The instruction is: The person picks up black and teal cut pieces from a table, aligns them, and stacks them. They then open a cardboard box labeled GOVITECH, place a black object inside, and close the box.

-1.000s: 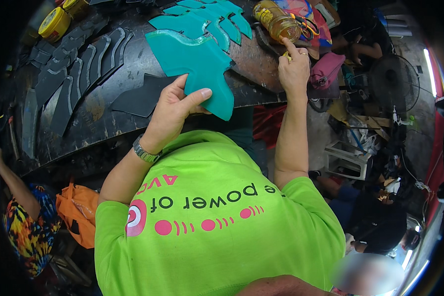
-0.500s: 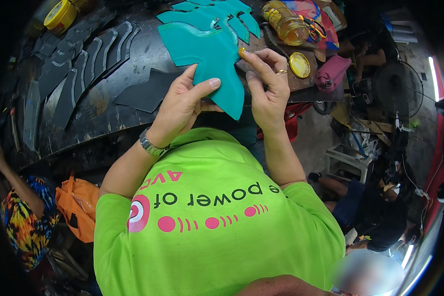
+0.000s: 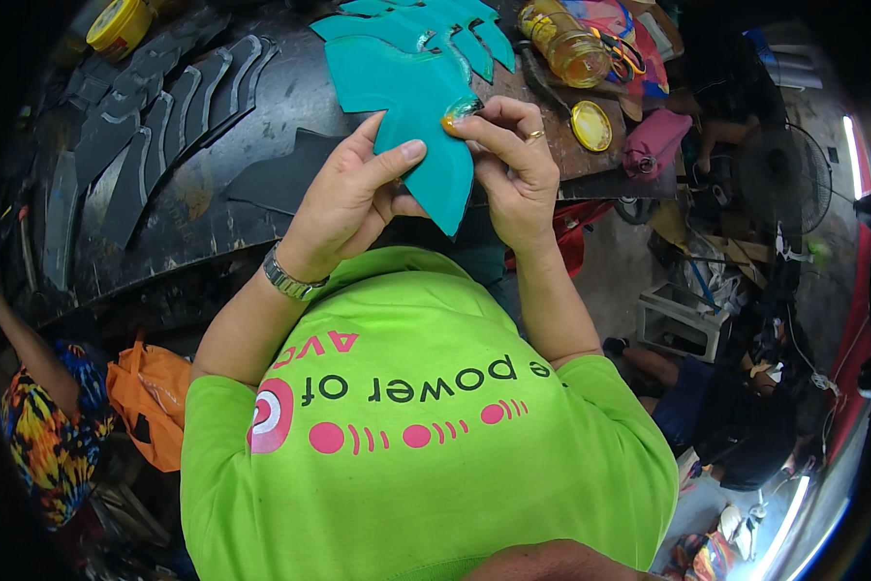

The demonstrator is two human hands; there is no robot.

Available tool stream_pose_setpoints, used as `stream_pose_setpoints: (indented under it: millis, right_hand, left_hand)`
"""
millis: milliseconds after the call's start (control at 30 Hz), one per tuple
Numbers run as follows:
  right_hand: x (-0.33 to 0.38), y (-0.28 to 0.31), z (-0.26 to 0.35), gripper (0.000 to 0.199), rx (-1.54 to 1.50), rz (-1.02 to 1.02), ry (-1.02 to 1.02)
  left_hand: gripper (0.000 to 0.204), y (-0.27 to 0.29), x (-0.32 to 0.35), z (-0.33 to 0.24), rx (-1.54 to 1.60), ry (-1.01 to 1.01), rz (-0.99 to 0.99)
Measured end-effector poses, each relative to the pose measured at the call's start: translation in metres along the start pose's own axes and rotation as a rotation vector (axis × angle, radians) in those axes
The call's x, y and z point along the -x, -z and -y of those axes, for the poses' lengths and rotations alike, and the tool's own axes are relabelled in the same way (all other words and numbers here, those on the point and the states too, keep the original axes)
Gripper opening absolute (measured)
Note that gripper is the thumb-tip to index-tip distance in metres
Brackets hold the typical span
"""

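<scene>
Beyond lettered green shirt (image 3: pixel 426 494): left hand (image 3: pixel 353 194) clamped on teal piece (image 3: pixel 402 82); right hand (image 3: pixel 521 179) touching; grip unclear.

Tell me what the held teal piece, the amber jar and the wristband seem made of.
Teal piece: smooth, low sheen, perhaps synthetic leather or foam, judging by its evenly coloured face. Amber jar: glossy and see-through, so glass or clear plastic. Wristband: likely metal; silvery links shine.

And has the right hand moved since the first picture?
Yes: judged against the jar, the right hand has moved left and lower, to the teal piece.
</scene>
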State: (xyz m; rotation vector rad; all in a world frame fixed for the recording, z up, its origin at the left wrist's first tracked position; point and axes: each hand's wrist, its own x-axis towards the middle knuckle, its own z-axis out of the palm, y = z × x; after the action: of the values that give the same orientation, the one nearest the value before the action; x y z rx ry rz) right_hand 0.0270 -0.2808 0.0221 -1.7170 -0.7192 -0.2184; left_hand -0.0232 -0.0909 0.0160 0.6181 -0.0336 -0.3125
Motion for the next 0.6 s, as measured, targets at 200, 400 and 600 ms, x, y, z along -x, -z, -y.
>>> stream_pose_setpoints:
  millis: [200, 400, 600]
  right_hand:
    - [0.002, 0.001, -0.002, 0.04, -0.077, -0.004, 0.069]
    - [0.003, 0.006, 0.005, 0.039, 0.197, 0.01, 0.315]
    - [0.001, 0.006, 0.01, 0.05, 0.564, -0.046, 0.64]
  left_hand:
    - [0.047, 0.001, -0.001, -0.002, 0.064, 0.034, 0.021]
    - [0.043, 0.002, -0.004, -0.009, 0.057, 0.032, -0.015]
    - [0.036, 0.0, -0.004, -0.013, 0.006, 0.039, -0.067]
